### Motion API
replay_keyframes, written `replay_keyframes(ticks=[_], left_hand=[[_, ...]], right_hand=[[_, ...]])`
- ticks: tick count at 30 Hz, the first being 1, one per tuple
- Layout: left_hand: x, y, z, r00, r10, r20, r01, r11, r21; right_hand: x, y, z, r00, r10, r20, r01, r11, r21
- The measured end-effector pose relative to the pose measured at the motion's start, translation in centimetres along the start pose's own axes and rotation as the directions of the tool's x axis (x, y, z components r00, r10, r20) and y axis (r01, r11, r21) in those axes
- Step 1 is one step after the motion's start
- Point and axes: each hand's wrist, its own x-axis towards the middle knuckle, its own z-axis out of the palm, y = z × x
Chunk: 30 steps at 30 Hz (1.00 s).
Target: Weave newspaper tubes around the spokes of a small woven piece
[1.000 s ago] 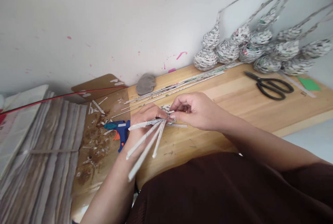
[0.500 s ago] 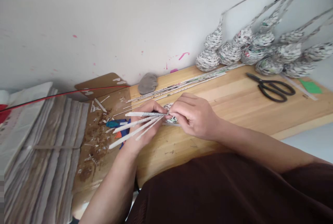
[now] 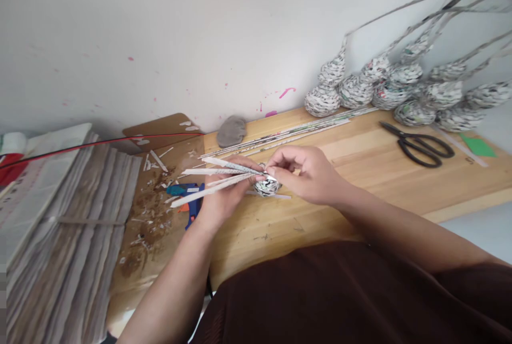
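A small woven paper piece (image 3: pixel 267 186) is between my hands, low over the wooden board. Several white paper strips (image 3: pixel 196 172) fan out from it to the left. My left hand (image 3: pixel 228 189) is closed round the piece and the base of the strips; some of its fingers are behind them. My right hand (image 3: pixel 306 173) pinches the dark end of a strip at the top of the piece with thumb and forefinger. A flat pale strip (image 3: pixel 284 196) lies under the woven piece.
Black scissors (image 3: pixel 420 144) and a green paper (image 3: pixel 478 145) lie at the right. Woven paper gourds (image 3: pixel 323 100) stand along the wall, beside long paper rods (image 3: pixel 276 135). At the left are a grey lump (image 3: pixel 231 132), a blue glue gun (image 3: pixel 194 205) and stacked newspapers (image 3: pixel 80 248).
My right hand has shifted slightly right, away from my left hand, so more of the woven piece shows. The paper strips have turned and spread differently. The whole view has shifted a little.
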Motion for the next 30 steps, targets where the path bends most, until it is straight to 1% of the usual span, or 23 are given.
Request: replay_keyframes(ticks=[1,2,3,4,5,8,10,13,16,19,23,26,28,30], left_hand=[[0.0,0.0,0.0,1.0,-0.003,-0.002,0.003,1.0,-0.001],[0.1,0.0,0.0,1.0,-0.006,-0.008,0.006,1.0,0.006],[0.1,-0.1,-0.1,1.0,-0.009,-0.014,0.009,1.0,0.016],[0.1,-0.1,-0.1,1.0,-0.011,-0.02,0.011,1.0,0.023],[0.2,-0.1,-0.1,1.0,-0.012,-0.026,0.012,1.0,0.026],[0.2,-0.1,-0.1,1.0,-0.009,-0.029,0.01,1.0,0.018],[0.2,0.0,0.0,0.999,-0.013,-0.032,0.013,1.0,0.014],[0.2,0.1,0.0,0.999,-0.025,-0.041,0.026,1.0,0.012],[0.2,0.0,0.0,0.999,-0.037,-0.029,0.037,0.999,-0.001],[0.2,0.0,-0.2,0.999,-0.035,-0.006,0.035,0.999,0.001],[0.1,0.3,-0.3,0.999,-0.034,0.025,0.033,0.999,0.025],[0.0,0.5,0.1,0.998,-0.061,0.008,0.06,0.997,0.042],[-0.2,0.7,0.5,0.996,-0.087,-0.023,0.088,0.996,0.02],[-0.4,0.8,1.0,0.993,-0.107,-0.053,0.107,0.994,-0.002]], right_hand=[[0.2,0.0,-0.3,0.996,0.064,0.059,-0.069,0.995,0.077],[0.4,0.0,-0.6,0.988,0.086,0.126,-0.103,0.986,0.134],[0.5,0.1,-0.9,0.981,0.076,0.179,-0.107,0.98,0.168],[0.6,0.1,-1.2,0.977,0.049,0.207,-0.087,0.98,0.178],[0.7,0.2,-1.3,0.978,0.017,0.206,-0.052,0.986,0.161],[0.5,0.3,-1.3,0.991,-0.072,0.116,0.071,0.997,0.014],[0.4,0.5,-1.0,0.988,-0.143,0.065,0.148,0.985,-0.087],[0.4,0.8,-0.5,0.968,-0.25,0.021,0.25,0.952,-0.174],[0.3,0.9,-0.2,0.945,-0.326,0.0,0.315,0.913,-0.258],[0.0,0.8,0.1,0.938,-0.347,-0.026,0.324,0.898,-0.299],[-0.2,0.8,0.6,0.948,-0.298,-0.112,0.259,0.926,-0.275],[-0.4,0.8,1.0,0.952,-0.263,-0.153,0.217,0.939,-0.266],[-0.5,0.9,1.3,0.938,-0.287,-0.193,0.217,0.922,-0.32],[-0.7,0.9,1.5,0.912,-0.344,-0.223,0.235,0.884,-0.405]])
